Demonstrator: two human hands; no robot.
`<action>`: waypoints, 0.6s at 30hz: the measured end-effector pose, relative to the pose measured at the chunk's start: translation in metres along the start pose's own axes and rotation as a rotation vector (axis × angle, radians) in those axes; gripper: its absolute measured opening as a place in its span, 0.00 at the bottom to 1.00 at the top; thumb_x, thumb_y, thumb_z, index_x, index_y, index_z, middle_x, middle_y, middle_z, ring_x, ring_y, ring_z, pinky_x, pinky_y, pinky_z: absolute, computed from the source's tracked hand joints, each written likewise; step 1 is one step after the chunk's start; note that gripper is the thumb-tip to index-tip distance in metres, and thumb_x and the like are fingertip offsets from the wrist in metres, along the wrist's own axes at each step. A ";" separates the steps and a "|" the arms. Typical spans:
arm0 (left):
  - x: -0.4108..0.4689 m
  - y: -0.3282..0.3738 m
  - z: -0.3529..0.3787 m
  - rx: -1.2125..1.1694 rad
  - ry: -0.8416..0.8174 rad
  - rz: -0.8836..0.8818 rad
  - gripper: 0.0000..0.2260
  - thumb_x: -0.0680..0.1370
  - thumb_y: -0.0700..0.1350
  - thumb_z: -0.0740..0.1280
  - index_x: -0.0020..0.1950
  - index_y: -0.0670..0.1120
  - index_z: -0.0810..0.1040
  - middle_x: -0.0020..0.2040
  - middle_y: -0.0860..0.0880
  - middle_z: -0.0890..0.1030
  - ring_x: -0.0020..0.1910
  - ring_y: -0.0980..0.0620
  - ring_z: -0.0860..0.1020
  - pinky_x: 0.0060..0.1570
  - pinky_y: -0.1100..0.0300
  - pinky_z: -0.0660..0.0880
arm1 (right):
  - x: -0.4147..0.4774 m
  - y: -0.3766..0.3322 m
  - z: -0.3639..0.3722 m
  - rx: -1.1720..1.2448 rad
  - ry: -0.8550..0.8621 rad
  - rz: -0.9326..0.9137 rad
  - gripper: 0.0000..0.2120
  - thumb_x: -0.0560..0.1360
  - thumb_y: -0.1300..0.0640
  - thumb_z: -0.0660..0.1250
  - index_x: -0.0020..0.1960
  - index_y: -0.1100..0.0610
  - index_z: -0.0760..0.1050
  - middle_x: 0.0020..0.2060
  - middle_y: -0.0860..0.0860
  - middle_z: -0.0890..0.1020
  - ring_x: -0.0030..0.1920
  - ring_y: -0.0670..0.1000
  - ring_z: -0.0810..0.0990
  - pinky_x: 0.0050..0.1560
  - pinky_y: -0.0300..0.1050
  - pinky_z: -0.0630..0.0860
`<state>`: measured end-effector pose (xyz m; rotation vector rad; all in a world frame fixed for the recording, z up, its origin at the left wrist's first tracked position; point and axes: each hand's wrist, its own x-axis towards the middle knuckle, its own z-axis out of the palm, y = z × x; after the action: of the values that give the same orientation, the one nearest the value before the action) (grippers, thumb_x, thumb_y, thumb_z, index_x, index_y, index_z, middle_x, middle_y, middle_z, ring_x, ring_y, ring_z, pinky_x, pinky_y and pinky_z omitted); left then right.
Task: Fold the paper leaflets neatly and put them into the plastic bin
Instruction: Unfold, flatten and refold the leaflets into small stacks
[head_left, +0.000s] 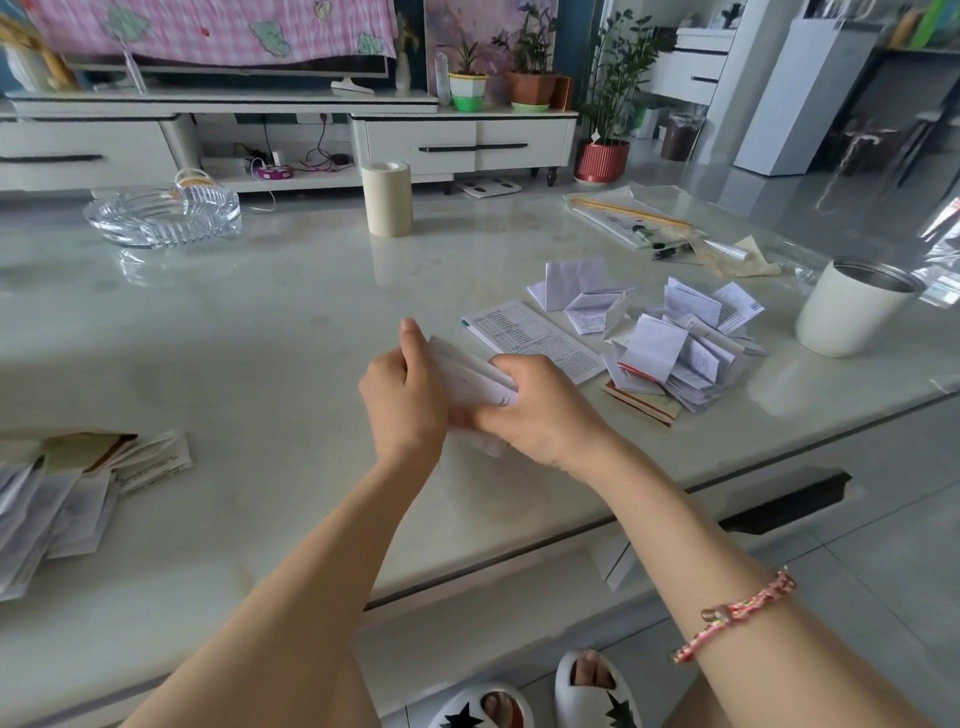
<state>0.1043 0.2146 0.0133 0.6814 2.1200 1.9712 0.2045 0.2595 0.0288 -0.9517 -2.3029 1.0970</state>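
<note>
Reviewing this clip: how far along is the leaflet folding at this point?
Done: a pile of folded leaflets lies at the right; I cannot tell if a bin holds it. In hand: the left hand and right hand grip one leaflet, mid-fold. Left: a flat leaflet beside them and a stack at the left edge of the table.

The table (260, 312) carries two leaflet heaps, a left heap (52, 509) and a right heap (685, 353), plus one flat leaflet (535, 338) and one held leaflet (478, 379). There is one ashtray (161, 218), one tape roll (387, 202) and one cup (847, 312).
</note>
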 end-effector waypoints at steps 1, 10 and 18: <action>-0.001 0.002 0.000 0.022 0.010 0.001 0.24 0.82 0.49 0.55 0.27 0.44 0.57 0.24 0.50 0.60 0.22 0.55 0.59 0.24 0.62 0.58 | -0.002 -0.001 0.001 0.020 -0.001 -0.014 0.15 0.66 0.54 0.75 0.33 0.57 0.69 0.30 0.50 0.72 0.31 0.48 0.68 0.32 0.43 0.64; -0.015 0.024 0.013 -0.101 0.195 -0.188 0.26 0.80 0.46 0.56 0.22 0.44 0.56 0.16 0.50 0.59 0.23 0.51 0.57 0.27 0.56 0.58 | -0.015 -0.016 0.016 0.564 0.424 0.232 0.12 0.76 0.49 0.63 0.38 0.54 0.70 0.34 0.47 0.74 0.39 0.50 0.76 0.44 0.50 0.77; -0.030 0.016 0.014 -0.018 0.096 -0.311 0.22 0.79 0.45 0.55 0.25 0.43 0.56 0.23 0.50 0.60 0.26 0.50 0.58 0.26 0.57 0.56 | 0.000 0.004 0.021 0.182 0.707 0.172 0.17 0.80 0.48 0.56 0.42 0.60 0.72 0.44 0.56 0.82 0.50 0.59 0.76 0.38 0.43 0.58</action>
<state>0.1399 0.2143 0.0218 0.2381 2.1057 1.8818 0.1933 0.2510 0.0133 -1.2347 -1.5503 0.8301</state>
